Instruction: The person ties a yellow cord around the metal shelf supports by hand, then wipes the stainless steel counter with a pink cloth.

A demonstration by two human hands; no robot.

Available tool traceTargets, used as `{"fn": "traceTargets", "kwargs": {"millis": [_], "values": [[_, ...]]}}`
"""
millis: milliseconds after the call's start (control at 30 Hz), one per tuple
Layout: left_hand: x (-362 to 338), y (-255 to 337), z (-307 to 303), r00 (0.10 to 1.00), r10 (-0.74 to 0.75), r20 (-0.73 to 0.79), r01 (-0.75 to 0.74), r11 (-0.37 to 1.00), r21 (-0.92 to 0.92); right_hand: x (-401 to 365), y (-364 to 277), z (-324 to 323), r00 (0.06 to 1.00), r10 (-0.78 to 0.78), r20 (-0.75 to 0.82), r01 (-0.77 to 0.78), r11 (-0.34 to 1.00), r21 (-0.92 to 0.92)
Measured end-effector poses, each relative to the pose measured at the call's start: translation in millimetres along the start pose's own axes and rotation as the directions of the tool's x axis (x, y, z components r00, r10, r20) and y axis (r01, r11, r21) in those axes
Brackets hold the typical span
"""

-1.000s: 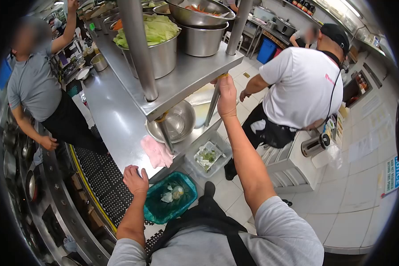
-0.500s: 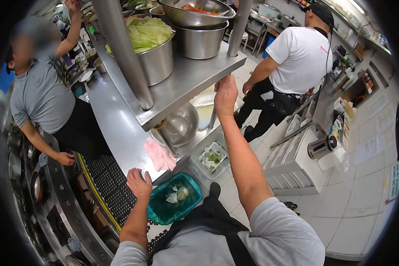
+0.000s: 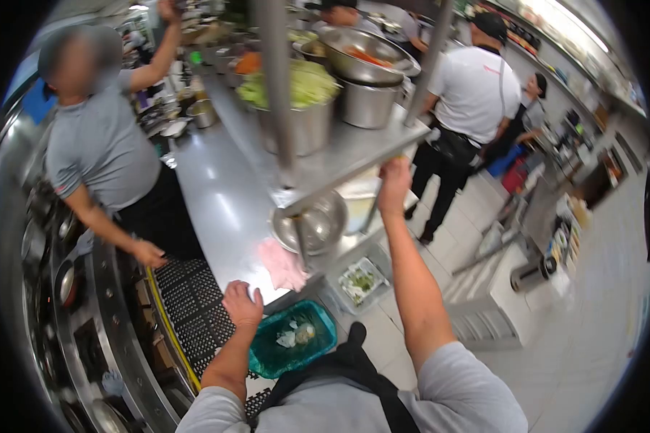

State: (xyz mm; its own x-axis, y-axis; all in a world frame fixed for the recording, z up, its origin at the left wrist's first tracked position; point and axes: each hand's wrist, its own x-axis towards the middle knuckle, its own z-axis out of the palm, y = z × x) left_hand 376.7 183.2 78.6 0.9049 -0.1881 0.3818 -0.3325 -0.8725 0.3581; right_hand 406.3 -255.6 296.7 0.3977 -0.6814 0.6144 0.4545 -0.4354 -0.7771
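Observation:
My left hand (image 3: pixel 243 303) rests at the near corner of the steel worktable (image 3: pixel 208 216), holding nothing, with its fingers apart. My right hand (image 3: pixel 395 186) is closed at the front edge of the raised steel shelf (image 3: pixel 361 162); its fingertips are partly hidden and blurred. A pink cloth (image 3: pixel 282 265) lies on the table just beyond my left hand. Behind the cloth stands a steel bowl (image 3: pixel 318 229), partly covered by a shelf post. On the shelf are a steel pot (image 3: pixel 307 130) of green leaves and a colander (image 3: pixel 361 61) with orange strips, set over another pot (image 3: pixel 368 105).
A green-lined bin (image 3: pixel 310 353) with scraps sits below the table corner. Beside it is a clear tub (image 3: pixel 361 283) with greens. One co-worker (image 3: pixel 108 144) stands left by the stoves (image 3: pixel 108 325); another (image 3: pixel 477 94) stands beyond the shelf. A white cabinet (image 3: pixel 484 314) is at right.
The view has shifted, so the table and shelf appear further right and lower. Both hands keep their places at the table corner and shelf edge. The co-worker in white appears farther away.

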Motion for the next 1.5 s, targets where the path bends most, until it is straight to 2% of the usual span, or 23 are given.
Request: {"fn": "traceTargets", "kwargs": {"millis": [33,100,167,200,333,433,500,567,633,667,700,733,833,900,967,1033,1067,1133,1167,1233,1333,1433,1500], "values": [[-0.1,0.5,-1.1,1.000,-0.017,-0.016,0.018,1.000,0.003,-3.4,-0.2,1.6,0.993,-0.120,0.017,0.121,0.986,-0.111],[0.2,-2.7,-2.5,1.000,-0.008,-0.028,0.006,0.999,-0.040,-2.0,-9.1,-1.5,0.983,-0.167,0.082,0.180,0.963,-0.199],[-1.2,-4.9,-2.9,0.999,-0.028,-0.031,0.027,0.999,-0.045,-0.5,-15.8,-7.0,0.984,-0.020,0.175,0.037,0.995,-0.096],[-1.1,-3.1,-0.9,0.999,-0.033,-0.026,0.031,0.998,-0.057,0.4,-21.6,-9.2,0.976,-0.051,0.212,0.082,0.987,-0.140],[-0.8,-0.3,-6.0,0.998,0.000,-0.070,-0.002,0.999,-0.040,4.2,-27.6,-6.7,0.980,-0.010,0.199,0.037,0.990,-0.133],[-0.7,-0.3,-6.3,0.998,0.007,-0.068,-0.010,0.999,-0.041,17.6,-11.8,-3.8,0.928,0.362,0.084,-0.338,0.916,-0.216],[-0.7,-1.5,-4.8,0.997,0.018,-0.076,-0.023,0.997,-0.067,22.0,19.6,0.3,0.991,0.129,-0.048,-0.137,0.948,-0.286],[-3.3,-4.2,-1.9,0.998,-0.007,-0.069,0.000,0.995,-0.100,17.8,27.1,9.0,0.989,-0.090,-0.121,0.042,0.936,-0.350],[-2.7,-6.7,-2.0,1.000,-0.014,-0.017,0.012,0.997,-0.074,20.2,35.0,2.9,0.993,-0.076,-0.093,0.033,0.919,-0.393],[-3.3,-7.1,0.3,1.000,-0.021,-0.008,0.020,0.998,-0.051,22.0,36.8,2.2,0.988,-0.131,-0.082,0.084,0.899,-0.430],[-0.8,-6.4,0.6,0.993,0.054,-0.108,-0.052,0.998,0.017,26.1,53.4,-2.5,0.985,-0.157,-0.071,0.104,0.872,-0.478],[4.0,-6.6,-2.9,0.997,0.051,-0.066,-0.051,0.999,-0.003,22.4,37.7,2.3,0.987,-0.140,-0.078,0.088,0.878,-0.471],[23.3,-15.6,-8.1,0.994,0.016,0.104,-0.016,1.000,-0.005,24.6,52.9,3.8,0.991,-0.084,-0.102,0.042,0.931,-0.363],[17.7,-21.2,-4.1,0.998,0.016,0.065,-0.015,1.000,-0.017,21.6,38.3,4.5,0.996,-0.020,-0.091,-0.021,0.905,-0.425],[17.4,-18.9,0.2,0.999,0.003,0.042,-0.002,1.000,-0.026,27.5,63.0,-5.6,0.997,0.042,-0.067,-0.066,0.912,-0.404],[17.2,-17.2,-3.9,0.999,-0.038,0.038,0.038,0.999,-0.016,24.4,58.8,-3.7,0.996,-0.055,-0.076,0.019,0.912,-0.409],[17.4,-18.9,-1.6,0.987,-0.081,0.138,0.078,0.997,0.027,25.2,61.3,-5.6,0.996,-0.070,-0.050,0.042,0.906,-0.420],[18.2,-21.5,-1.1,0.987,-0.076,0.143,0.073,0.997,0.023,26.9,68.1,-7.1,0.996,-0.070,-0.057,0.035,0.885,-0.464],[18.3,-20.6,-3.6,0.987,-0.075,0.143,0.075,0.997,0.003,25.2,68.5,-5.4,0.997,-0.059,-0.051,0.038,0.939,-0.341],[18.0,-21.0,-3.6,0.987,-0.082,0.141,0.085,0.996,-0.015,24.8,61.5,-6.3,0.997,-0.060,-0.045,0.033,0.890,-0.455],[17.2,-21.7,-5.8,0.984,-0.093,0.149,0.099,0.995,-0.033,28.1,73.4,-7.0,0.994,-0.101,-0.041,0.081,0.937,-0.339],[15.8,-22.0,-3.9,0.983,-0.101,0.156,0.108,0.993,-0.036,33.4,89.5,-15.8,0.998,0.043,-0.043,-0.056,0.924,-0.379],[17.2,-23.5,-1.7,0.984,-0.097,0.146,0.106,0.993,-0.050,38.3,109.7,-23.6,0.997,-0.058,-0.041,0.035,0.905,-0.424]]}}
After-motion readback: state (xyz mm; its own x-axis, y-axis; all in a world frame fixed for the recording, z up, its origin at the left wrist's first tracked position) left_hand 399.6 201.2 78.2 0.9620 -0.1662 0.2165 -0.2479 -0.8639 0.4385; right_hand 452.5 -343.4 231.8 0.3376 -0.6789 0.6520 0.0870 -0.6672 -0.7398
